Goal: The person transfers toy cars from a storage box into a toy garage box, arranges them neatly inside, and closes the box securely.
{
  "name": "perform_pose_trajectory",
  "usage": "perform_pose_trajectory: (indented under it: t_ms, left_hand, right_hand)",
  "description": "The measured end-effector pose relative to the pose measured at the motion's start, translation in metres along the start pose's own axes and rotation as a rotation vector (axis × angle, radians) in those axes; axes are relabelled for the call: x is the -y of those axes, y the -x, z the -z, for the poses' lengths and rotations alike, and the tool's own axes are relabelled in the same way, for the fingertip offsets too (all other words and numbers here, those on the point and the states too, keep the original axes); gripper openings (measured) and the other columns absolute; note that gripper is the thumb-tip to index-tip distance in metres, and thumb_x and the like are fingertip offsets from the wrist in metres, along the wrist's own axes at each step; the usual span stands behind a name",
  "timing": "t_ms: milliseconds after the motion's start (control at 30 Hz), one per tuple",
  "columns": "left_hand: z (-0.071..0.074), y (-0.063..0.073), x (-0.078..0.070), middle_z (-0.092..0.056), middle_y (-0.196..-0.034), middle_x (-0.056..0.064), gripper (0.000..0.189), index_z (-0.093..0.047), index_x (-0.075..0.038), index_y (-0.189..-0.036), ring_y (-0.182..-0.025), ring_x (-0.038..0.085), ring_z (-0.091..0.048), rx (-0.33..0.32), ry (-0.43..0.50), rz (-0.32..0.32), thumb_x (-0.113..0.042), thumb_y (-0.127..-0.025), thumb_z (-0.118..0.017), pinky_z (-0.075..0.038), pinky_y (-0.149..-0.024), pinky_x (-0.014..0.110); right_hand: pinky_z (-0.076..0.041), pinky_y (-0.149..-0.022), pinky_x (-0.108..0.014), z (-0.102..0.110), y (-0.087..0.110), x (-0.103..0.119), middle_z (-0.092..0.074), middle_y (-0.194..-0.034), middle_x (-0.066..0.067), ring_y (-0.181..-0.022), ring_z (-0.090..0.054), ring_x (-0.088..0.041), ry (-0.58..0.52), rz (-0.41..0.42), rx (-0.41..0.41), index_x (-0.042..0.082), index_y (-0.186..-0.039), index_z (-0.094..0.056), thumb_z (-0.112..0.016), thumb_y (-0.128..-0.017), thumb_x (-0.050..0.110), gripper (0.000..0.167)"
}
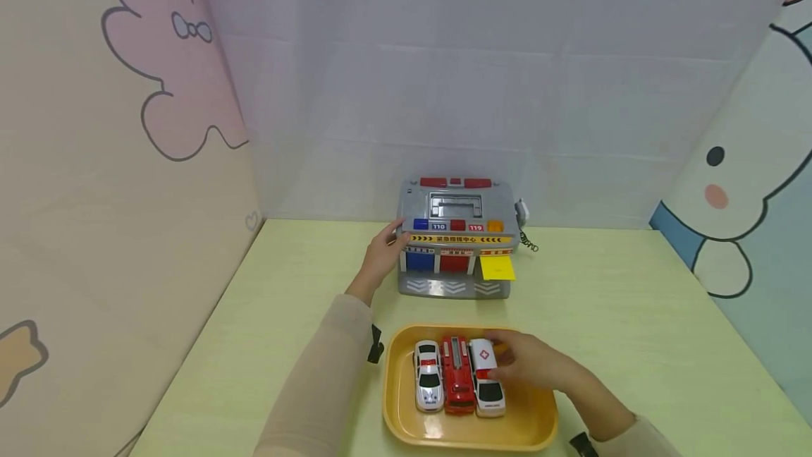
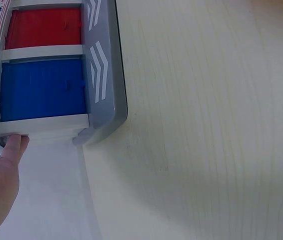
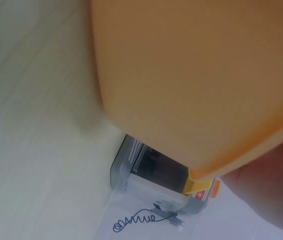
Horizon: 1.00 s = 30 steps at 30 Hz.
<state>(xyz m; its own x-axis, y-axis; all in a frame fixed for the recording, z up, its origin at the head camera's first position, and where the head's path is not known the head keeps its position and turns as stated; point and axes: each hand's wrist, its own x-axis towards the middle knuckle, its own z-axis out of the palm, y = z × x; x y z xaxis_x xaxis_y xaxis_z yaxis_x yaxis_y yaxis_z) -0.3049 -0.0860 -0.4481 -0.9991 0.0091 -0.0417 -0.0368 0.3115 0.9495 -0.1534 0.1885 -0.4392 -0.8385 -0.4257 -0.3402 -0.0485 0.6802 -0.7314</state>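
In the head view my left hand [image 1: 383,251] rests against the left side of a grey toy emergency station [image 1: 415,201], fingers fairly straight along its edge. The left wrist view shows fingertips touching the side wall beside the blue door [image 2: 41,90]. My right hand [image 1: 529,360] reaches over the right side of a yellow tray [image 1: 469,440], thumb and index finger curled at a white toy ambulance [image 1: 490,393]. Left of it in the tray lie a red toy fire truck [image 1: 458,379] and a white toy police car [image 1: 428,379]. The tray wall hides the ambulance from the right wrist view.
A yellow door [image 1: 497,268] on the station sticks out, raised; the red door [image 1: 454,263] is down. A toy handset [image 1: 521,212] with a coiled cord [image 1: 528,240] hangs at the station's right. Behind stands a white curtain [image 1: 380,111]; printed panels flank the table [image 1: 622,316].
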Motion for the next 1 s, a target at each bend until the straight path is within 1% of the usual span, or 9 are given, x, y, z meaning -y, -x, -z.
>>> perform_pose_trajectory:
  t_ms: [167,300,500,633,800,867,1000]
  left_hand:
    - [0.0,0.0,-0.001,-0.043,-0.148,0.013,0.049,-0.045,-0.025,-0.147,-0.133,0.032,-0.042,0.001,0.005,0.001,-0.034,-0.101,-0.055,-0.04,-0.104,0.049]
    - [0.0,0.001,-0.002,-0.043,-0.147,0.015,0.049,-0.044,-0.024,-0.148,-0.133,0.033,-0.041,0.002,0.012,0.0,-0.033,-0.101,-0.055,-0.04,-0.104,0.05]
    - [0.0,0.002,-0.002,-0.042,-0.148,0.016,0.049,-0.045,-0.024,-0.147,-0.134,0.035,-0.041,-0.001,0.013,0.006,-0.034,-0.101,-0.055,-0.04,-0.104,0.051]
    - [0.001,0.002,-0.002,-0.042,-0.148,0.015,0.049,-0.045,-0.024,-0.147,-0.134,0.034,-0.04,-0.005,0.007,0.006,-0.034,-0.1,-0.056,-0.039,-0.104,0.051]
    - [0.001,0.002,-0.002,-0.042,-0.148,0.015,0.049,-0.045,-0.024,-0.147,-0.134,0.034,-0.04,-0.004,0.007,0.009,-0.035,-0.1,-0.056,-0.04,-0.104,0.051]
    - [0.001,0.002,-0.001,-0.042,-0.148,0.015,0.049,-0.045,-0.024,-0.147,-0.134,0.034,-0.04,-0.004,0.008,0.009,-0.034,-0.1,-0.056,-0.04,-0.104,0.051]
    - [0.0,0.001,0.001,-0.043,-0.148,0.015,0.049,-0.045,-0.024,-0.147,-0.133,0.034,-0.041,-0.002,0.01,0.008,-0.035,-0.1,-0.056,-0.041,-0.103,0.05]
  right_hand:
    - [-0.053,-0.087,-0.05,-0.005,0.0,0.002,-0.062,-0.113,-0.008,-0.1,-0.06,-0.028,0.028,-0.052,-0.048,-0.003,-0.13,-0.054,-0.086,-0.072,0.007,0.066]
    - [-0.051,-0.089,-0.052,-0.008,-0.001,0.003,-0.062,-0.112,-0.008,-0.102,-0.059,-0.029,0.048,-0.063,-0.067,-0.002,-0.128,-0.056,-0.088,-0.068,0.005,0.068]
    - [-0.049,-0.092,-0.053,-0.011,-0.003,0.003,-0.061,-0.113,-0.008,-0.103,-0.058,-0.029,0.087,-0.067,-0.072,-0.003,-0.128,-0.054,-0.089,-0.067,0.006,0.071]
    - [-0.05,-0.092,-0.052,-0.012,-0.003,0.002,-0.062,-0.112,-0.008,-0.102,-0.058,-0.027,0.11,-0.061,-0.072,-0.003,-0.127,-0.055,-0.089,-0.067,0.007,0.07]
    - [-0.053,-0.087,-0.048,-0.012,-0.003,0.002,-0.062,-0.104,-0.005,-0.092,-0.059,-0.023,0.115,-0.053,-0.047,-0.001,-0.124,-0.055,-0.09,-0.066,0.01,0.069]
    - [-0.054,-0.084,-0.047,-0.012,-0.002,0.002,-0.062,-0.099,-0.004,-0.088,-0.059,-0.022,0.112,-0.061,-0.033,0.0,-0.126,-0.053,-0.09,-0.067,0.012,0.07]
    - [-0.055,-0.082,-0.046,-0.01,-0.001,0.002,-0.062,-0.097,-0.004,-0.086,-0.059,-0.022,0.095,-0.079,-0.022,0.001,-0.127,-0.051,-0.09,-0.068,0.013,0.072]
